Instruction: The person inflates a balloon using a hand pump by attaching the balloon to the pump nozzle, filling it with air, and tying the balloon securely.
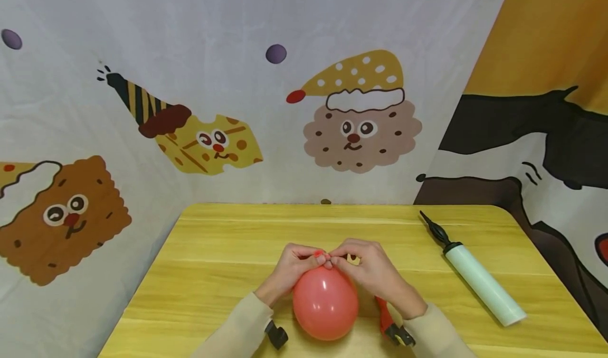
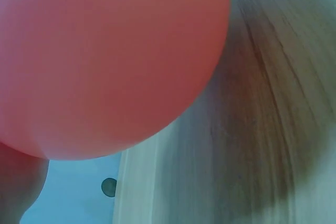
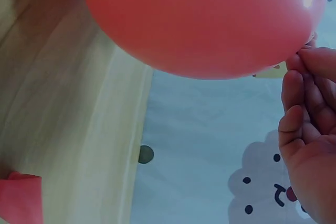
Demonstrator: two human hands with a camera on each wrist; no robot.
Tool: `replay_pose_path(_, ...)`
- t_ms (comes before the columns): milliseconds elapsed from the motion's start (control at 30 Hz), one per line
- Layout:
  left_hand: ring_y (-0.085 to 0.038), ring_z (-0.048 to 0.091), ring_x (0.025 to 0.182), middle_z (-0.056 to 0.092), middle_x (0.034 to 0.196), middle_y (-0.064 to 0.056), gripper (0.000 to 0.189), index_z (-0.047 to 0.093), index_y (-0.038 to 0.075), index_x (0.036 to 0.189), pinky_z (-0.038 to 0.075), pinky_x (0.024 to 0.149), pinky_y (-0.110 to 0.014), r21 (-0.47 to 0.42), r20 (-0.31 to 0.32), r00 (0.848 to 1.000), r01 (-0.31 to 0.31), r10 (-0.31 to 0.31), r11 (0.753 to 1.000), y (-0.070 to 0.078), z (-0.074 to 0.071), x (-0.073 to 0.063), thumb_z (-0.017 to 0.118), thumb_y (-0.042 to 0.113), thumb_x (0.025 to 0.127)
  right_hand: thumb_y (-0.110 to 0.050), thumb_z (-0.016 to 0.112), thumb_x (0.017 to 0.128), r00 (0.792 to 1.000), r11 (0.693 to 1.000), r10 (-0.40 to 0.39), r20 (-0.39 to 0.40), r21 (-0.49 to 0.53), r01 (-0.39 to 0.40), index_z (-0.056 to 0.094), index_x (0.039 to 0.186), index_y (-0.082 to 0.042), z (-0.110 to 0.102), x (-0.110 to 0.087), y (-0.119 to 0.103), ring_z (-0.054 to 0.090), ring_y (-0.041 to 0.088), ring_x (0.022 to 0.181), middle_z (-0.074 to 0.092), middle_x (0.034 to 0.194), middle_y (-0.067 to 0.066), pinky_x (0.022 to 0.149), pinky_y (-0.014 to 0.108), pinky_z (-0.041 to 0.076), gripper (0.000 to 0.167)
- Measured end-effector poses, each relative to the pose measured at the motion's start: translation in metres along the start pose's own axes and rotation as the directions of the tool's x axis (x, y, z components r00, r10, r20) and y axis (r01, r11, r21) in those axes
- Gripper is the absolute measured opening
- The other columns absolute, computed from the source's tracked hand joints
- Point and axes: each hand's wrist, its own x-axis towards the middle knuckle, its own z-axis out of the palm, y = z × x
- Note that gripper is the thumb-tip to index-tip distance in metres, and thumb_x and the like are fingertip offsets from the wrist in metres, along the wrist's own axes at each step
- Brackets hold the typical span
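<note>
A round, inflated red balloon (image 1: 325,302) stands between my two hands above the table, its neck pointing away from me. My left hand (image 1: 295,269) pinches the neck from the left with thumb and fingers. On the other side, my right hand (image 1: 372,271) pinches the same neck with thumb and forefinger, as the right wrist view also shows. The neck (image 1: 322,254) is mostly hidden by fingertips. In the left wrist view the balloon (image 2: 110,61) fills much of the picture and covers most of the left hand.
A pale green hand pump (image 1: 484,281) with a black nozzle lies on the wooden table (image 1: 214,273) to the right. A small red piece (image 3: 21,198) lies on the table near my right wrist; its kind is unclear. A cartoon-printed cloth (image 1: 228,41) hangs behind.
</note>
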Motion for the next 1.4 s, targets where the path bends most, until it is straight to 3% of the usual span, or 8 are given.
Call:
replay_pose_path(267,-0.015,0.075,0.092,0.079,0.095,-0.001,0.027,0.07,-0.017,0.111,0.062,0.08,-0.035,0.0,-0.045,0.999,-0.028,0.028,1.0,0.001,0.003,0.001,0.067,0.008,0.101,0.0,0.08,0.081,0.982,0.992,-0.104,-0.16,-0.088,0.09,0.074,0.086,-0.021,0.012,0.002,-0.003,0.06,0.004,0.078,0.065,0.085,-0.015,0.066,0.027,0.059,0.022)
replay_pose_path(467,-0.014,0.074,0.088,0.078,0.095,-0.001,0.027,0.07,-0.018,0.108,0.062,0.073,-0.031,0.028,-0.049,0.998,-0.047,0.048,0.999,0.004,0.008,0.002,0.069,0.008,0.099,0.003,0.071,0.074,0.968,0.996,-0.094,-0.231,-0.027,0.09,0.064,0.082,-0.024,0.017,0.0,0.0,0.057,0.006,0.076,0.061,0.081,-0.013,0.063,0.027,0.055,0.029)
replay_pose_path(567,-0.014,0.074,0.089,0.079,0.096,-0.001,0.029,0.07,-0.019,0.107,0.062,0.076,-0.032,0.024,-0.009,0.998,-0.057,0.057,0.998,0.005,0.009,0.003,0.07,0.009,0.099,0.007,0.067,0.075,0.985,0.988,-0.016,-0.171,0.149,0.042,0.063,0.084,-0.023,0.016,-0.003,0.002,0.055,0.01,0.077,0.06,0.081,-0.007,0.064,0.027,0.05,0.032)
replay_pose_path(700,-0.014,0.075,0.089,0.079,0.093,-0.001,0.028,0.07,-0.02,0.105,0.062,0.081,-0.034,0.016,0.029,0.998,-0.059,0.059,0.998,0.007,0.008,0.003,0.07,0.008,0.099,0.012,0.058,0.082,0.999,0.903,0.045,0.029,0.426,-0.053,0.063,0.088,-0.016,0.009,-0.005,0.004,0.057,0.014,0.082,0.062,0.086,0.004,0.069,0.026,0.051,0.029)
replay_pose_path(967,-0.014,0.076,0.088,0.079,0.093,-0.008,0.026,0.068,-0.022,0.104,0.062,0.084,-0.037,-0.013,0.059,0.997,-0.044,0.044,0.999,0.008,0.005,0.0,0.07,0.003,0.098,0.002,0.051,0.088,0.959,0.76,0.0,0.285,0.624,-0.185,0.055,0.087,-0.007,0.0,-0.004,0.006,0.057,0.018,0.092,0.058,0.09,0.014,0.079,0.03,0.05,0.01)
replay_pose_path(1100,-0.013,0.076,0.085,0.079,0.09,-0.007,0.029,0.066,-0.022,0.105,0.062,0.083,-0.037,-0.018,0.027,1.0,-0.005,0.005,1.0,0.009,0.004,0.001,0.074,0.005,0.096,0.001,0.055,0.089,0.957,0.774,0.039,0.287,0.597,-0.21,0.056,0.086,-0.005,0.001,-0.001,0.006,0.058,0.016,0.09,0.06,0.089,0.01,0.078,0.029,0.051,0.007)
replay_pose_path(1233,-0.014,0.077,0.084,0.079,0.087,-0.005,0.038,0.055,-0.017,0.107,0.062,0.081,-0.036,-0.024,0.003,0.994,0.113,-0.113,0.993,0.011,0.004,0.002,0.079,0.01,0.093,0.001,0.056,0.09,0.961,0.803,0.084,0.264,0.554,-0.222,0.059,0.086,-0.004,0.003,0.001,0.006,0.057,0.015,0.085,0.06,0.085,0.007,0.074,0.028,0.049,0.007)
replay_pose_path(1400,-0.014,0.076,0.082,0.078,0.089,-0.014,0.029,0.059,-0.012,0.104,0.063,0.077,-0.037,0.054,-0.011,0.987,0.164,-0.163,0.985,0.015,0.003,0.004,0.078,0.008,0.093,-0.002,0.058,0.094,0.95,0.791,0.124,0.286,0.549,-0.268,0.061,0.087,-0.002,0.003,0.001,0.007,0.057,0.015,0.088,0.062,0.086,0.003,0.079,0.029,0.05,0.007)
